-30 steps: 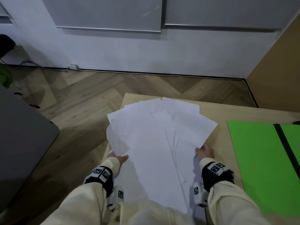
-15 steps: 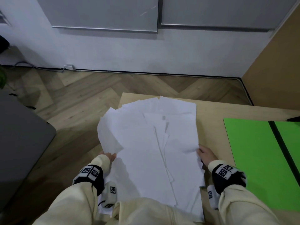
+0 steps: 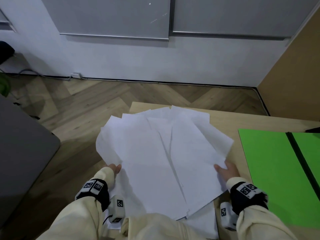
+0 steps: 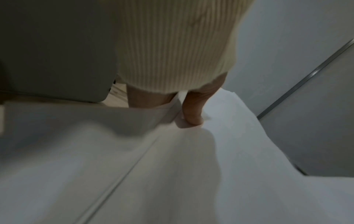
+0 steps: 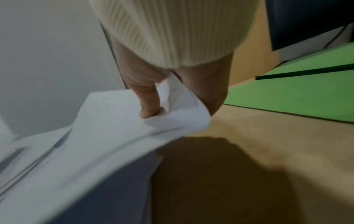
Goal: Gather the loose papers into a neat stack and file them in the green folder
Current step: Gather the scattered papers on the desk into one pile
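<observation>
Both hands' grip pinches papers point(image 3: 161, 153) over wooden table point(image 3: 225, 122), herringbone floor point(image 3: 86, 104).

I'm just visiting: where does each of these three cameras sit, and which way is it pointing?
Head: worn on the head, looking forward and down at the table, fanned papers and green folder; both sleeves, left hand and right hand show.
Left wrist: looks along the left hand, thumb on the papers; cuff shows.
Right wrist: looks along the right hand pinching the papers; cuff, folder show.
Shared: all three see the papers; head and right wrist see the folder.
</observation>
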### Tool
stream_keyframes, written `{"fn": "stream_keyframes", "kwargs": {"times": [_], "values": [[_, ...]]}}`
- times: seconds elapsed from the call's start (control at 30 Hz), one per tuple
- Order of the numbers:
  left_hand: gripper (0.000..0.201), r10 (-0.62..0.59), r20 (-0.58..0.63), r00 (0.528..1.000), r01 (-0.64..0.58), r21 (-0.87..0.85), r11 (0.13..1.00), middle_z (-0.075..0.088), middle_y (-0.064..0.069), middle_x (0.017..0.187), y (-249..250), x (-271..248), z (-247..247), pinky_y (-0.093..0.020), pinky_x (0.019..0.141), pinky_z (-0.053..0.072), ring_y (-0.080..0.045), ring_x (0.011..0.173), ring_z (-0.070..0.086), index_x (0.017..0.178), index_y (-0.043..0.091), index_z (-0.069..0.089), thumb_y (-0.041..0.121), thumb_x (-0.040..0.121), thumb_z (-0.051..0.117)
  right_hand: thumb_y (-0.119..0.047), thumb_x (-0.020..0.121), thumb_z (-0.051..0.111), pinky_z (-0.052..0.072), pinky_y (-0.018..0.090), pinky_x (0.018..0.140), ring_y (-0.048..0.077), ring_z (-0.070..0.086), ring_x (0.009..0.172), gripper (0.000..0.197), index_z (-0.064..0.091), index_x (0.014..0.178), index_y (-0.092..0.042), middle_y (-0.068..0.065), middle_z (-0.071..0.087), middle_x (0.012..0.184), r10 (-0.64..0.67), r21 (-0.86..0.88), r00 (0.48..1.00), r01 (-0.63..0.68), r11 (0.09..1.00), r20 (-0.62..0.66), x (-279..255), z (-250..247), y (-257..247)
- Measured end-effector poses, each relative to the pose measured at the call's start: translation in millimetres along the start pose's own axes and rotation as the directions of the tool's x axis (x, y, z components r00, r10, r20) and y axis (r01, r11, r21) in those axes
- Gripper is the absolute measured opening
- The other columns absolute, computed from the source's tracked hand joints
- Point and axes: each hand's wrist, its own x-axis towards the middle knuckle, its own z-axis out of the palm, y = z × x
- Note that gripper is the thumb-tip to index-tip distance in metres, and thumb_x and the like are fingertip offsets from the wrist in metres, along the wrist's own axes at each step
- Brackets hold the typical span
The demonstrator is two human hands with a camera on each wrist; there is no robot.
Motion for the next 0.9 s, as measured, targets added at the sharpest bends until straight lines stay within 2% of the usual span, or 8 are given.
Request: {"fn": "stream_keyframes", "kwargs": {"times": [0.13, 0.27, 0.37, 0.5, 0.6, 0.7, 0.8, 0.9], "values": [[0.056, 0.035, 0.000, 0.999, -0.035, -0.083, 0.996, 0.034, -0.023, 0.149, 9.6, 3.5, 12.9, -0.035, 0.113, 0.025, -0.034, 0.138, 0.033, 0.138, -0.010, 0.033, 0.025, 0.096, 0.044, -0.020, 0.086, 0.063, 0.036, 0.037, 0.105, 0.033, 0.049, 0.125, 0.056, 0.046, 0.130, 0.009, 0.016, 0.051, 0.135, 0.016, -0.039, 1.000, -0.017, 0.999, -0.020, -0.6, 2.4, 8.8], [0.066, 0.075, 0.102, 0.992, -0.042, -0.291, 0.956, 0.045, -0.025, 0.141, 20.7, -6.0, 31.9, -0.039, 0.108, 0.036, -0.036, 0.131, 0.044, 0.134, -0.005, 0.041, 0.039, 0.088, 0.057, -0.038, 0.091, 0.053, 0.030, 0.034, 0.109, 0.030, 0.038, 0.135, 0.069, 0.032, 0.141, 0.004, 0.015, 0.039, 0.147, 0.137, -0.096, 0.965, -0.118, 0.988, 0.222, -14.4, 38.0, 17.0], [0.095, 0.099, 0.036, 0.994, -0.072, -0.446, 0.892, 0.041, -0.022, 0.145, 25.9, -7.4, 48.9, -0.040, 0.111, 0.035, -0.036, 0.132, 0.043, 0.142, -0.002, 0.028, 0.035, 0.069, 0.077, -0.052, 0.088, 0.045, 0.040, 0.030, 0.092, 0.030, 0.051, 0.124, 0.066, 0.048, 0.129, 0.000, 0.015, 0.059, 0.118, 0.179, -0.241, 0.934, -0.106, 0.965, 0.309, -16.5, 50.5, 21.2], [0.062, 0.191, -0.039, 0.981, -0.192, -0.336, 0.922, 0.057, -0.020, 0.129, 33.7, -20.3, 57.8, -0.039, 0.100, 0.044, -0.037, 0.117, 0.056, 0.131, -0.001, 0.047, 0.011, 0.075, 0.071, -0.024, 0.091, 0.054, 0.039, 0.028, 0.087, 0.025, 0.056, 0.103, 0.026, 0.053, 0.113, -0.011, 0.015, 0.059, 0.122, -0.007, 0.078, 0.972, -0.011, 0.997, 0.233, -13.3, 44.8, 16.3], [0.046, 0.230, -0.016, 0.973, -0.227, -0.244, 0.943, 0.059, -0.020, 0.115, 37.1, -25.4, 62.0, -0.035, 0.089, 0.044, -0.034, 0.106, 0.057, 0.124, -0.004, 0.051, 0.007, 0.081, 0.064, -0.002, 0.089, 0.051, 0.039, 0.029, 0.088, 0.037, 0.059, 0.105, 0.030, 0.053, 0.119, -0.006, 0.029, 0.063, 0.111, -0.156, 0.146, 0.988, 0.153, 0.977, 0.013, -4.0, 42.7, 18.1], [0.029, 0.230, -0.072, 0.971, -0.241, -0.296, 0.924, 0.056, -0.017, 0.096, 37.9, -25.9, 63.1, -0.033, 0.077, 0.040, -0.027, 0.088, 0.053, 0.109, -0.008, 0.058, 0.008, 0.085, 0.057, 0.004, 0.087, 0.047, 0.039, 0.030, 0.091, 0.027, 0.059, 0.101, 0.034, 0.053, 0.120, -0.003, 0.019, 0.064, 0.108, -0.127, 0.195, 0.990, 0.138, 0.971, -0.066, 0.4, 36.6, 12.8], [0.048, 0.155, -0.066, 0.986, -0.168, -0.328, 0.930, 0.056, -0.024, 0.123, 40.7, -28.5, 59.9, -0.038, 0.090, 0.042, -0.038, 0.113, 0.055, 0.128, -0.008, 0.047, 0.014, 0.087, 0.057, -0.002, 0.087, 0.050, 0.039, 0.027, 0.088, 0.020, 0.052, 0.095, 0.017, 0.053, 0.103, 0.004, 0.010, 0.058, 0.100, -0.025, 0.088, 0.997, 0.019, 0.996, 0.069, 11.2, 28.2, 13.2], [0.047, 0.137, -0.042, 0.990, -0.143, -0.386, 0.911, 0.059, -0.025, 0.122, 45.0, -26.9, 64.9, -0.040, 0.089, 0.046, -0.040, 0.110, 0.058, 0.124, -0.008, 0.050, 0.017, 0.086, 0.058, -0.010, 0.083, 0.055, 0.051, 0.043, 0.087, 0.028, 0.057, 0.094, 0.025, 0.052, 0.104, 0.003, 0.019, 0.063, 0.105, 0.148, -0.050, 0.939, -0.140, 0.989, 0.311, 16.2, 26.2, 19.2]]}}
